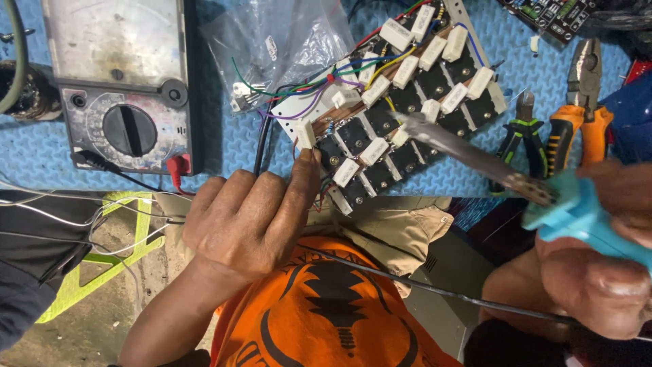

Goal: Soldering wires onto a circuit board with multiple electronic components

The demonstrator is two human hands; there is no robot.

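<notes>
Here, a dark circuit board [401,112] crowded with white rectangular block resistors and black square components is seen lying tilted on the blue textured counter [224,146], its long side running from about 7 o'clock to 1 o'clock. The left hand [255,217] is placed at the board's 7 o'clock corner; its fingers [307,170] are held together, with one fingertip pressed against the board's edge just below a small white block, and nothing is clamped between them. A black cable [261,139] is seen running past the knuckles. The right hand [598,272], at 4 o'clock from the board, is closed around the light blue handle of a soldering iron [489,163]; the grey metal shaft is pointed toward 10 o'clock, and its tip is laid over the middle of the board, between the white blocks. Whether the tip touches the board cannot be told because of blur.

Coloured wires [319,88] in green, purple, red, yellow and blue are looped over the board's 10 o'clock end. At 9 o'clock from the board, a grey analogue multimeter [125,88] with a black dial is set on the counter, and a clear plastic bag [272,47] lies between the two. At 3 o'clock, green-handled cutters [519,132] and orange-handled pliers [581,102] are laid side by side.
</notes>
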